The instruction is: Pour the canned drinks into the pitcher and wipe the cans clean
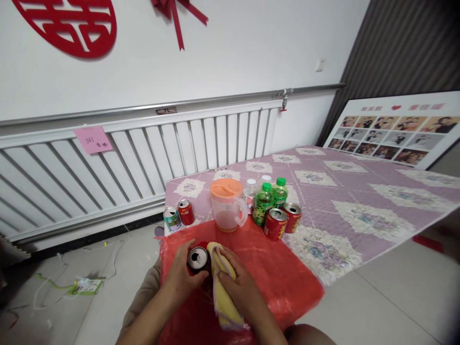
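Note:
My left hand (185, 274) is closed around a dark soda can (198, 258), whose silver top has an opened mouth. A folded yellow cloth (224, 292) with a pale purple edge is gripped in my right hand (237, 280), just right of the can. The cloth's upper end lies close against the can; whether it touches, I cannot tell. Both hands are over a red plastic sheet (280, 273) at the near end of the table. Beyond them stands a clear plastic pitcher (224, 211) with an orange lid. My left hand hides much of the can's side.
Left of the pitcher stand a green can (172, 219) and a red can (186, 212). To its right are green-capped bottles (263, 206), white-capped bottles (249, 194) and two red cans (276, 224). A white radiator (143, 165) lines the wall; a photo board (395, 129) leans at right.

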The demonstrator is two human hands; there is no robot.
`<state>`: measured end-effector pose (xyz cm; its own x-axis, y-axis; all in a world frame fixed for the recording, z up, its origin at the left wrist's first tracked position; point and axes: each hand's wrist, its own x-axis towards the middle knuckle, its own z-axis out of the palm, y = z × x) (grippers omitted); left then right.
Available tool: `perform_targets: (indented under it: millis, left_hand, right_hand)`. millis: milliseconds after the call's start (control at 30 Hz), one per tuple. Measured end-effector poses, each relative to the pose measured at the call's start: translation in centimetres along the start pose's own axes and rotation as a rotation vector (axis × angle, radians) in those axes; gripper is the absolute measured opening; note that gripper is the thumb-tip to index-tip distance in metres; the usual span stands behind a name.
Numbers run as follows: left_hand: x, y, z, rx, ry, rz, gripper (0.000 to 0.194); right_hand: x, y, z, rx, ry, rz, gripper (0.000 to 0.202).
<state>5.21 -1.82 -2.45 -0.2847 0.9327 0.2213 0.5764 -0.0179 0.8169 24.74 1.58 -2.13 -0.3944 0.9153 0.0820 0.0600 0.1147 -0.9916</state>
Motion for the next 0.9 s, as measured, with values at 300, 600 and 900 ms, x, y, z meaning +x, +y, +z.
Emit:
perform_targets:
  millis: [300,600,900]
  left_hand:
    - [0.0,0.6,-0.4,-0.057,-0.114,0.005,0.077]
    - [0.0,0.8,-1.1,-0.080,-0.195,0.018,0.081]
    - [-0.1,2.0,-0.8,0.104,0.001,-0.045,0.082]
  right_hand:
    - [0.0,0.1,-0.2,-0.016,-0.021,0.023,0.057]
    - [0.2,0.1,-0.2,-0.041,-0.020,0.070,0.054]
    - [0.1,0.6,-0.1,-0.003,0.001,0.051,0.054]
